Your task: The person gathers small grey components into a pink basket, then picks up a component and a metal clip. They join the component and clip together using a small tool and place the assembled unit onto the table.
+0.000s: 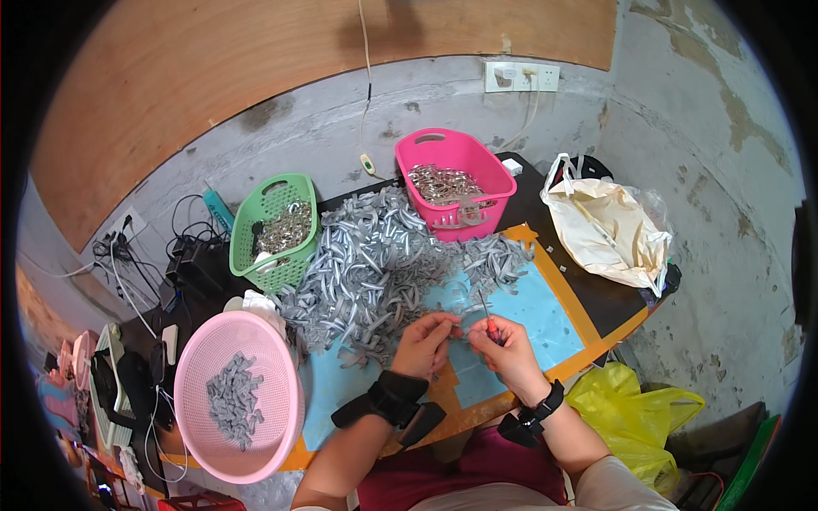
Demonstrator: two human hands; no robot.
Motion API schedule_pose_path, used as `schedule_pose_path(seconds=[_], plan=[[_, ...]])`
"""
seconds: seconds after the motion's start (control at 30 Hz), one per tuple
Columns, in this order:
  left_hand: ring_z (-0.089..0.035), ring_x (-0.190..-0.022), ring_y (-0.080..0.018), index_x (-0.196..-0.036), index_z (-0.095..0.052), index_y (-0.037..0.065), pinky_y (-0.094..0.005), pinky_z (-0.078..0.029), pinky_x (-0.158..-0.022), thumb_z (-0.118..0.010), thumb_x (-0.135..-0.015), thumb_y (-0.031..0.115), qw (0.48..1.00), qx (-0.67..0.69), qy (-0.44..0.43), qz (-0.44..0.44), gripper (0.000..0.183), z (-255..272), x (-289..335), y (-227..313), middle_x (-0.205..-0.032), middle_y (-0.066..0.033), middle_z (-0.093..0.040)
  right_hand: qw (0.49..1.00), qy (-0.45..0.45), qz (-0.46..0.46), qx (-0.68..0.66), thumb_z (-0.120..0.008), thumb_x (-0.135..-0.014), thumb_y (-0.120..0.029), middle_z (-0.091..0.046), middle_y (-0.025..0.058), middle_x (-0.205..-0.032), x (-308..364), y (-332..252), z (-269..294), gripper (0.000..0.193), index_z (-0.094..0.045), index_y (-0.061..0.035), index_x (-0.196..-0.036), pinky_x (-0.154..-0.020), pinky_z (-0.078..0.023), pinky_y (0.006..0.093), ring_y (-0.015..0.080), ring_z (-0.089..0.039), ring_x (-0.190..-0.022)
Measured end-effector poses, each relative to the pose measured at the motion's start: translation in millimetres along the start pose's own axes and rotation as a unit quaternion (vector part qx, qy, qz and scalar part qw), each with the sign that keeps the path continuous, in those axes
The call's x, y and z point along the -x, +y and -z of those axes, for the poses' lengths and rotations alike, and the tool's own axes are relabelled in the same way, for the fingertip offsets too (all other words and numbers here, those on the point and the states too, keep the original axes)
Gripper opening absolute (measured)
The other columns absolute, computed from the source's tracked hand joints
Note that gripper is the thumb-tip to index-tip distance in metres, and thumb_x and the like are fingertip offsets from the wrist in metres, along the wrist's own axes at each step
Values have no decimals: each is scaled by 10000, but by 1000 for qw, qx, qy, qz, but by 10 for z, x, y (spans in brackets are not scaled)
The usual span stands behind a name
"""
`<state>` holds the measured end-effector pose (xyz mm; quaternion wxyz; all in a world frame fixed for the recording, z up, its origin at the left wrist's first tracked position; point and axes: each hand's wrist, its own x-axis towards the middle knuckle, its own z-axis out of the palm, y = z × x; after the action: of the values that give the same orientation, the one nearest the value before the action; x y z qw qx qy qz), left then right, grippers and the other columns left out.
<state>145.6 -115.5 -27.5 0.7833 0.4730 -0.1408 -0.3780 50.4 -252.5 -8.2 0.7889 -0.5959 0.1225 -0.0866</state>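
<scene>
My left hand [424, 345] is closed in a pinch above the blue mat [550, 315]; the small thing at its fingertips is too hidden to name. Close beside it, my right hand [509, 353] grips a red-handled tool with a thin metal shaft [492, 329]. That shaft points up and away from me. Just beyond both hands spreads a large heap of grey curved strips [366, 255], some of them shiny. A smaller cluster of the same strips [494, 262] lies at the heap's right end.
At the left stands a pink round basket [294, 409] with short grey pieces inside. A green basket [247, 268] and a bright pink basket [464, 230] behind the heap hold shiny metal parts. Right of them lies a white bag [605, 230]. A yellow plastic bag [618, 409] hangs below the table edge.
</scene>
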Motion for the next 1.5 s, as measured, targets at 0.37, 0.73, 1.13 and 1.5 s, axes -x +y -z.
schedule_pose_path(seconds=[0.37,0.73,1.13,1.5], plan=[[-372,-416,-8,-1023,-585,-3,-165,-239,-344,-606,-838,58,999,-23,29,1,196,-60,37,36,-703,-4,-586,1000,3,2,6,-606,-847,-110,-532,-63,-648,16,18,-18,49,-597,-63,-843,-400,-249,163,-12,-371,-470],[-455,-506,-9,-935,-616,-22,-161,-274,-386,-644,-810,50,995,-37,71,-54,147,-27,-21,-90,-755,-38,-622,979,40,143,140,-632,-812,-56,-533,-54,-646,-29,124,3,62,-603,-2,-804,-512,-331,171,1,-418,-584],[-423,-468,1,-873,-606,-6,-164,-264,-381,-634,-814,40,998,-49,24,-29,80,-38,26,4,-760,-37,-629,949,100,188,233,-655,-773,-34,-548,-21,-607,20,20,-11,61,-614,4,-797,-496,-351,188,20,-430,-553],[-589,-795,-91,-891,-619,-45,-209,-475,-714,-653,-776,-17,980,-139,-44,-134,122,-21,8,-46,-894,-83,-636,936,117,197,267,-673,-745,-33,-541,-39,-593,68,-48,-30,68,-608,-13,-754,-462,-323,175,-5,-406,-529]])
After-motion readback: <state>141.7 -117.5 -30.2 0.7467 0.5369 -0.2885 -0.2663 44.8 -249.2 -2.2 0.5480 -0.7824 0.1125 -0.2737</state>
